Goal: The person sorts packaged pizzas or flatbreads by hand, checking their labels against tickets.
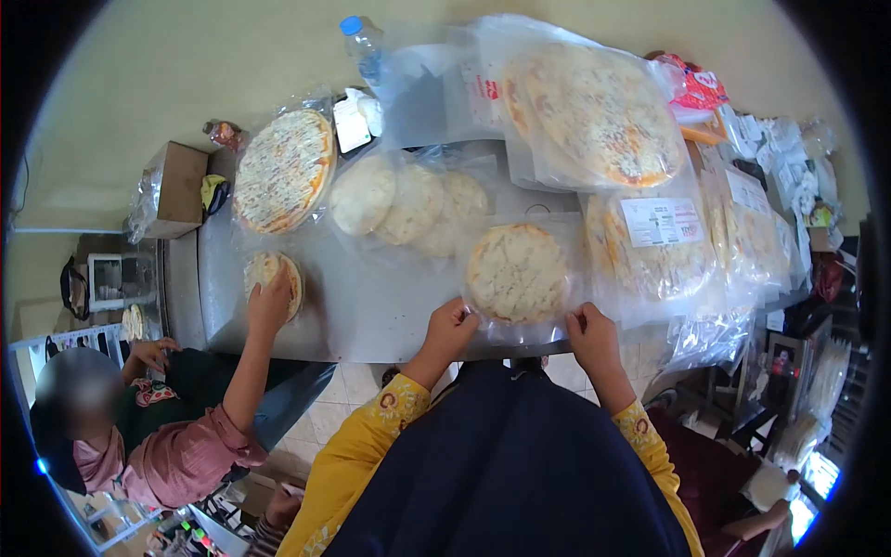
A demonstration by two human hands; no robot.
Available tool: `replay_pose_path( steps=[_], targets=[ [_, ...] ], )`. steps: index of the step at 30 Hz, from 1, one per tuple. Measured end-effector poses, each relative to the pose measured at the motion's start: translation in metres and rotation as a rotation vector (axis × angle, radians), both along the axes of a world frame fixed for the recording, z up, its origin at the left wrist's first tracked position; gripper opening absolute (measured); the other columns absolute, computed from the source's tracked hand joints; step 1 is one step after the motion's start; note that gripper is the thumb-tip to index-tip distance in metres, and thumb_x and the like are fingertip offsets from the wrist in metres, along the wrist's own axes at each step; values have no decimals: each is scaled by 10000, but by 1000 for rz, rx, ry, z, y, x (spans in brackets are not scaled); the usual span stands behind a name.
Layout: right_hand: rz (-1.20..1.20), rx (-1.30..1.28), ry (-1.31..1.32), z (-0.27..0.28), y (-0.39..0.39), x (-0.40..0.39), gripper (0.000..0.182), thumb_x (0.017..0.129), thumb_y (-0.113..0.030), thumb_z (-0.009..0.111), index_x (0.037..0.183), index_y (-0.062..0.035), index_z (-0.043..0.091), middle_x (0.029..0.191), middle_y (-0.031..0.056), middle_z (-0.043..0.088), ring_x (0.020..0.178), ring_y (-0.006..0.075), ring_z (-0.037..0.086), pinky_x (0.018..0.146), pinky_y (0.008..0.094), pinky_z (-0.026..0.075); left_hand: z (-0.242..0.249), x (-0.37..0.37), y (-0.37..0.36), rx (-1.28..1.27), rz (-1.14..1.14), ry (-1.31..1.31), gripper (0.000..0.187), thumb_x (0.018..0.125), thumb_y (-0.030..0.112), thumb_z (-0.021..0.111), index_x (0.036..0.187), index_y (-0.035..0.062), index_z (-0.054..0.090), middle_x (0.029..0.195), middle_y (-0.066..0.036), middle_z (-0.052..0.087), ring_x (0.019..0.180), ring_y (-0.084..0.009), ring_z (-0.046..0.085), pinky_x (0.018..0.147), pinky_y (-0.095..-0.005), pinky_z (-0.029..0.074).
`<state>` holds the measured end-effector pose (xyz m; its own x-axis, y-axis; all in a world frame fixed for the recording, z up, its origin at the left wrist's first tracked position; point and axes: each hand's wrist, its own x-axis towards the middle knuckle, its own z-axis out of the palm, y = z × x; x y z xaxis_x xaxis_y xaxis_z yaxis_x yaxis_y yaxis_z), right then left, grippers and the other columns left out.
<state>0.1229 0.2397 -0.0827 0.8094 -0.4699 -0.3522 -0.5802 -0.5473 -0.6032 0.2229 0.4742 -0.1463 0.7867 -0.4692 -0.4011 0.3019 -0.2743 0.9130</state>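
A round cheese-topped pizza [517, 272] lies flat in a clear plastic bag at the front edge of the metal table [362, 320]. My left hand [452, 332] pinches the near left corner of that bag, its fingers closed. At the near right corner, my right hand [594, 336] is closed on the bag in the same way. Several smaller bagged flatbreads [406, 202] overlap behind and to the left. Beside my right hand lie bagged pizzas with a white label [661, 223].
Large bagged pizzas [603, 121] are stacked at the back. A big pizza [283, 172] lies at the left, near a cardboard box [176, 190] and a water bottle [364, 51]. A co-worker's hand [269, 304] touches a small pizza [295, 286]. Another person is at the lower right.
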Motion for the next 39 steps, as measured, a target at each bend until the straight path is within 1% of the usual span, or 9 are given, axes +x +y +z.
replay_pose_path(
  steps=[9, 15, 21, 23, 26, 30, 34, 36, 39],
  targets=[
    [103, 26, 58, 68, 6, -9, 369, 798, -236, 612, 1077, -3, 552, 859, 198, 629, 753, 334, 628, 668, 382, 494, -16, -6, 14, 56, -82, 52, 195, 808, 152, 560, 934, 13, 611, 792, -2, 607, 693, -69, 534, 656, -231, 438],
    [339, 22, -346, 138, 0, 6, 339, 780, -105, 623, 1096, -10, 546, 928, 181, 615, 811, 298, 616, 669, 348, 488, -3, -17, 19, 182, -46, 83, 183, 836, 193, 580, 905, 24, 579, 763, -13, 574, 656, -78, 526, 601, -251, 460],
    [435, -19, -855, 216, -47, -26, 399, 750, 19, 604, 1136, -50, 528, 776, 125, 621, 632, 268, 605, 554, 333, 478, 14, -39, 20, 193, 429, 117, 173, 844, 222, 597, 871, 70, 519, 741, -30, 533, 627, -128, 553, 538, -263, 488],
    [405, 95, -1183, 222, -76, -57, 254, 776, -24, 578, 1028, -57, 578, 696, 87, 604, 538, 236, 578, 480, 337, 452, 30, -50, 12, 185, 582, -57, 135, 842, 190, 590, 840, 78, 516, 726, -29, 526, 599, -123, 545, 535, -249, 477],
    [886, 632, -1388, 246, -147, -98, 201, 817, -88, 555, 1017, -68, 567, 699, 112, 585, 526, 218, 551, 447, 308, 424, 46, -79, -6, 78, 714, -225, 108, 840, 147, 571, 809, 74, 497, 692, -18, 500, 572, -104, 503, 539, -232, 439],
    [1050, 689, -1496, 286, -205, -168, 276, 824, -157, 626, 1057, -305, 619, 618, 5, 494, 450, 101, 408, 410, 226, 315, 80, -142, -74, -42, 619, -377, 88, 862, 84, 524, 797, 57, 472, 649, -8, 476, 556, -82, 461, 518, -214, 384],
    [1371, 954, -1333, 311, -254, -235, 231, 879, -104, 498, 1057, 21, 577, 714, 125, 549, 532, 181, 511, 422, 299, 354, 78, -191, -141, -134, 378, -318, 103, 849, 76, 545, 780, 38, 479, 639, -17, 492, 559, -83, 473, 532, -214, 392],
    [1274, 1002, -1174, 310, -263, -281, 198, 856, -162, 540, 906, 22, 594, 739, 124, 565, 569, 289, 522, 471, 375, 394, 89, -207, -174, -176, 204, -234, 92, 840, 72, 559, 786, 37, 493, 650, -24, 515, 571, -85, 488, 547, -217, 404],
    [828, 917, -953, 294, -264, -312, 330, 814, -188, 640, 1024, 60, 585, 731, 76, 560, 608, 148, 519, 537, 277, 396, 121, -220, -225, -152, -58, -197, 78, 821, 71, 586, 800, 38, 519, 677, -32, 555, 600, -88, 521, 578, -221, 428]
  ],
)
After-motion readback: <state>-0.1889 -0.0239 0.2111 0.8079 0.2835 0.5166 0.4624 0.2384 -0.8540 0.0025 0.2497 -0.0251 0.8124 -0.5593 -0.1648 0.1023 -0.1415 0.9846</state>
